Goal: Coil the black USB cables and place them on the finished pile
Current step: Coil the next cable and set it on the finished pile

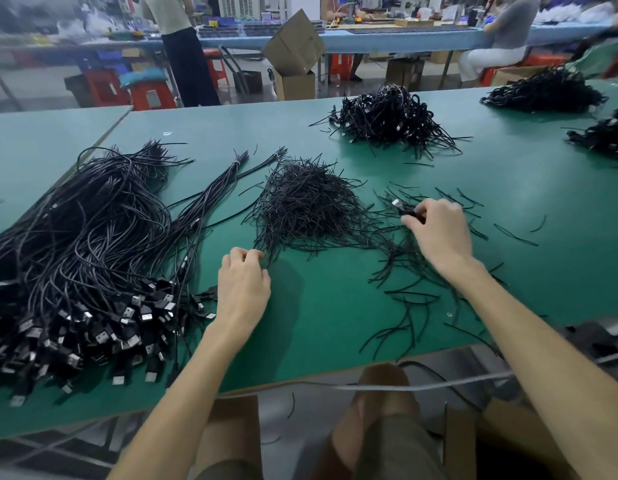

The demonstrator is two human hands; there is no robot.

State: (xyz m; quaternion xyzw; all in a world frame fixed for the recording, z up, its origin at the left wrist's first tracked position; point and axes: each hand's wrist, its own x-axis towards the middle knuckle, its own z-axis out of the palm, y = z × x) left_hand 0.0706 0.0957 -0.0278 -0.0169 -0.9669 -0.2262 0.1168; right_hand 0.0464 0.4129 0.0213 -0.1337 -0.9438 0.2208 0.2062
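Observation:
A big heap of uncoiled black USB cables (92, 237) lies on the left of the green table (318, 323), its plugs toward the near edge. My left hand (243, 285) rests on the table beside those plugs, fingers curled at the edge of a mound of black twist ties (307, 206); whether it holds a tie is hidden. My right hand (439, 230) pinches a black cable end with a silver connector (402, 207) above scattered ties. A finished pile of coiled cables (390, 116) sits farther back.
More coiled piles lie at the far right (546, 91) and right edge (605, 136). Loose ties (415, 306) litter the near right of the table. Cardboard boxes (231, 427) stand below the near edge. People work at a bench behind.

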